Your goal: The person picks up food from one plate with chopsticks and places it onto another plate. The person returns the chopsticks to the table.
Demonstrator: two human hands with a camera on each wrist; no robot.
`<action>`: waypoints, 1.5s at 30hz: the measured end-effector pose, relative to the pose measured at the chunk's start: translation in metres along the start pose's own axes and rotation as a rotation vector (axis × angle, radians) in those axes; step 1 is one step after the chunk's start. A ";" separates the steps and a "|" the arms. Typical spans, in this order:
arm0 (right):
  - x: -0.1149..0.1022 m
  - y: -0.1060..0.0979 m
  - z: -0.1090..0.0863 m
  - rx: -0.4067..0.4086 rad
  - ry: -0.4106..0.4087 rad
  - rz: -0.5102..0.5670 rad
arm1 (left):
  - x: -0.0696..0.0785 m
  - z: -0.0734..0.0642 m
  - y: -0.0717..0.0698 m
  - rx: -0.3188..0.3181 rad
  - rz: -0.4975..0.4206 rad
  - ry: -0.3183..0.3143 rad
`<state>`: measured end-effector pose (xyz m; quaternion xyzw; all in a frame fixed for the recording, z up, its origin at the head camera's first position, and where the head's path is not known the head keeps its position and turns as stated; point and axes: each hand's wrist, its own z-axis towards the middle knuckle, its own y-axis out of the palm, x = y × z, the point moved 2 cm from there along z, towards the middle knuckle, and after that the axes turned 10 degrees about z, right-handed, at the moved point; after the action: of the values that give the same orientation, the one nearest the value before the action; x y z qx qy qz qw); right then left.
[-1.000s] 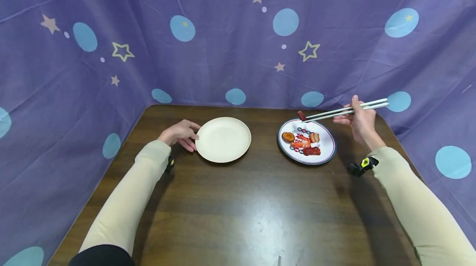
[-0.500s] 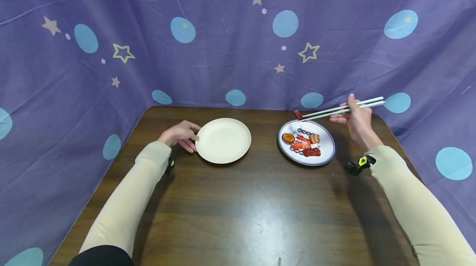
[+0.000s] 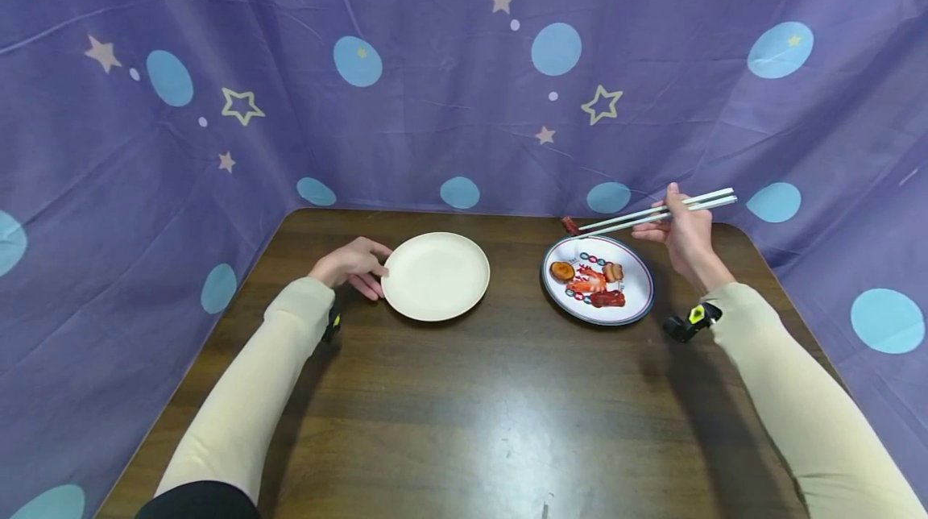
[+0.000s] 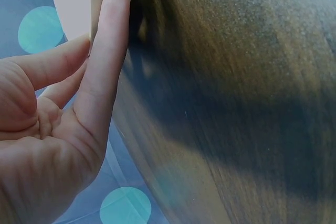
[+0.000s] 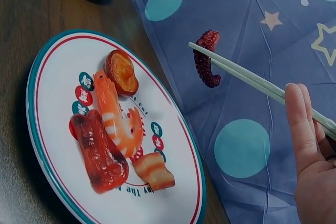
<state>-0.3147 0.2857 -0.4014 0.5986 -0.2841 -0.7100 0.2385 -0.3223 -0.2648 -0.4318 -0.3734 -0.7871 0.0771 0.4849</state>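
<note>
At the far left, the left hand (image 3: 351, 267) is on the near-side rim of a cream plate (image 3: 435, 277), which it seems to pinch lightly at its left edge, one long finger along the outer side; whether the plate is borne up at all or simply steadied on the table (image 3: 406, 390), I cannot tell. Next along, a dark red octopus piece (image 3: 571, 226) hangs in the air by the back-left edge of a patterned plate (image 3: 638, 277), caught at the tips of a pair of chopsticks (image 5: 257, 81); the right wrist view shows it clear of that plate. On the patterned plate lie four pieces: a browned mushroom (image 3: 561, 271) at the left, a shrimp (image 3: 586, 280) in the middle, a glossy red meat piece (image 3: 606, 298) nearer the person, and a pork slice (image 3: 613, 271) at the right. Last comes the right hand (image 3: 687, 241), gripping the chopsticks, which slant down leftward. As for how far the work has come, I judge the pick-up of one piece to be done and its setting down not yet done. All the food in view is either on the patterned plate or in the chopsticks, so four pieces remain unlifted.
</note>
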 end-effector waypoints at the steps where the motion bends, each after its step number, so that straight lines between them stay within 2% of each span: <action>1: 0.001 0.000 0.000 -0.003 -0.002 -0.002 | 0.000 0.000 0.000 0.000 0.000 -0.002; 16: 0.017 0.017 0.000 0.000 0.032 -0.042 | -0.001 -0.001 -0.001 0.001 0.007 0.016; 31: 0.035 0.032 0.001 0.016 0.078 -0.082 | 0.000 -0.002 0.000 0.009 0.013 0.000; 45: 0.060 0.049 0.002 0.022 0.105 -0.090 | 0.000 -0.003 0.001 0.014 0.003 0.002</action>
<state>-0.3274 0.2099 -0.4103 0.6499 -0.2520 -0.6843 0.2142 -0.3194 -0.2649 -0.4304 -0.3714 -0.7855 0.0831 0.4880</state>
